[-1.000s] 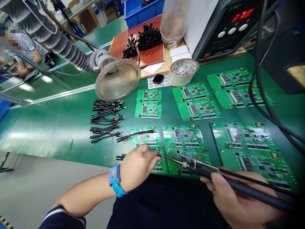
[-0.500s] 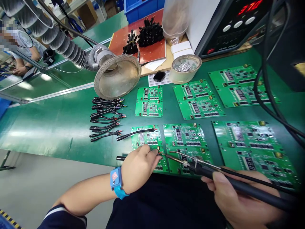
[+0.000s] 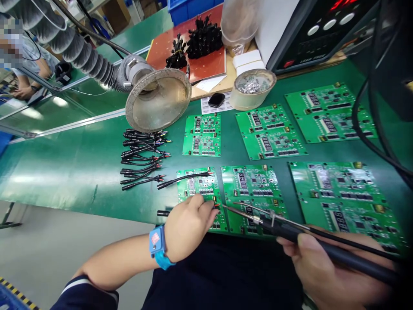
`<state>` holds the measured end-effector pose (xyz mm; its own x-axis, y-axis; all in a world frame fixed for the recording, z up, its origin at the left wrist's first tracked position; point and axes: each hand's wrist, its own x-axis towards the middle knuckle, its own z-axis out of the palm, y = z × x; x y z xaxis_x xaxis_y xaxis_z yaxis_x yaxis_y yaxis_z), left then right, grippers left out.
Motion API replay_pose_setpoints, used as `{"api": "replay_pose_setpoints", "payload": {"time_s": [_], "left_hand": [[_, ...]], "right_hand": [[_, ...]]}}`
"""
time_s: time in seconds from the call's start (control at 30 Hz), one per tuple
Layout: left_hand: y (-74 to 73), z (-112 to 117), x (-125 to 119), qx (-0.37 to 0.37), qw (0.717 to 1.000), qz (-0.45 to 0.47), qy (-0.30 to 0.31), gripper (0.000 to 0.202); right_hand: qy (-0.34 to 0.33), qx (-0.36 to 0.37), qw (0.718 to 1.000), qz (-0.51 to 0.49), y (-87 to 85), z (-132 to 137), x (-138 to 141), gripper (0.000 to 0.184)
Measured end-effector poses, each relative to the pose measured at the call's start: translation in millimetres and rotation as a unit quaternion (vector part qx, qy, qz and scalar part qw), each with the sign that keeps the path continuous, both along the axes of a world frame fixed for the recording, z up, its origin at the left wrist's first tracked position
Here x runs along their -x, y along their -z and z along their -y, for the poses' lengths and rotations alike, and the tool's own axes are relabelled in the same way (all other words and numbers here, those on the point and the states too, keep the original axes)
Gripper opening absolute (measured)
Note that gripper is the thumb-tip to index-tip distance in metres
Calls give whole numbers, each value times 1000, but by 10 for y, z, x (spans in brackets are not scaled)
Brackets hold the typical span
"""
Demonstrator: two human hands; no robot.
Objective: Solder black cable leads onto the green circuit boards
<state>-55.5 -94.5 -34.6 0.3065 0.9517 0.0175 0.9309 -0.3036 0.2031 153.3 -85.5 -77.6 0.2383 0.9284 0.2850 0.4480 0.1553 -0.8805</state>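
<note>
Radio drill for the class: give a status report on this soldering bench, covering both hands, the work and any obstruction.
Left hand over black lead on green circuit board. Right hand gripping soldering iron, tip by left fingertips. Fume extractor hood beyond the hands.

Printed circuit boards (image 3: 250, 181) in rows on bench mat (image 3: 80, 181); wire leads (image 3: 142, 157) left of boards; fume hood (image 3: 158, 100) behind leads; solder-scrap dish (image 3: 251, 89) behind boards; soldering station (image 3: 322, 34) far right.

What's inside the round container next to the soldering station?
The round container holds a heap of silvery metal scraps, possibly solder waste. The scraps cover its floor, so whatever lies beneath them cannot be seen.
</note>
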Motion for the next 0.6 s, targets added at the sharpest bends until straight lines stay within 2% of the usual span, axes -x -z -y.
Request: {"api": "replay_pose_setpoints", "payload": {"time_s": [0.07,0.13,0.27,0.47,0.6], "left_hand": [[-3,2,-2,3,1000,0,-5,26],[-11,1,-9,3,1000,-5,-10,28],[-20,1,-27,3,999,-35,-4,35],[6,-1,-24,-14,998,-54,12,33],[-18,-36,3,5,998,-55,23,33]], "right_hand": [[-53,-52,997,34,-24,-42,6,17],[-80,-68,993,56,-36,-79,11,15],[-70,-54,995,50,-40,-88,15,10],[-78,-55,993,67,-71,-76,21,16],[-67,-40,996,55,-74,-74,24,13]]}}
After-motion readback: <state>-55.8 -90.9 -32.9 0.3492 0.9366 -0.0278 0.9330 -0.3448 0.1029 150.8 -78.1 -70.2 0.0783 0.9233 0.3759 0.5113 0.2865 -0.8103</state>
